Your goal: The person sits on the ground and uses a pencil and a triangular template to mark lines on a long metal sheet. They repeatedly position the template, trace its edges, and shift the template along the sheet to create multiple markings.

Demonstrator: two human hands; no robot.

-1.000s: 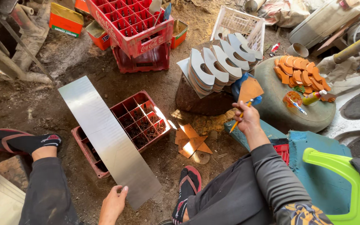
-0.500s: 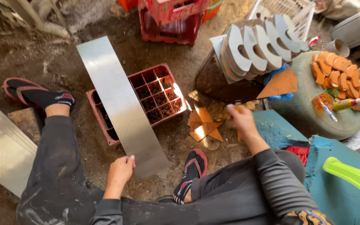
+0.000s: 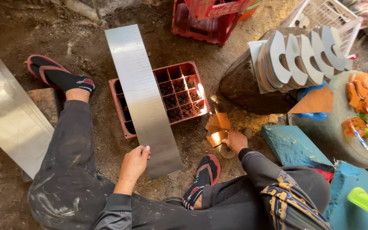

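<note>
Holding the strip, reaching for the offcuts

Our left hand [image 3: 133,164] pinches the near edge of the metal strip [image 3: 143,100], which lies across the red crate [image 3: 167,98]. Our right hand [image 3: 235,140] curls on copper scraps [image 3: 217,130]; finger detail unclear. The strip could slide off, and its edge may cut.
</note>
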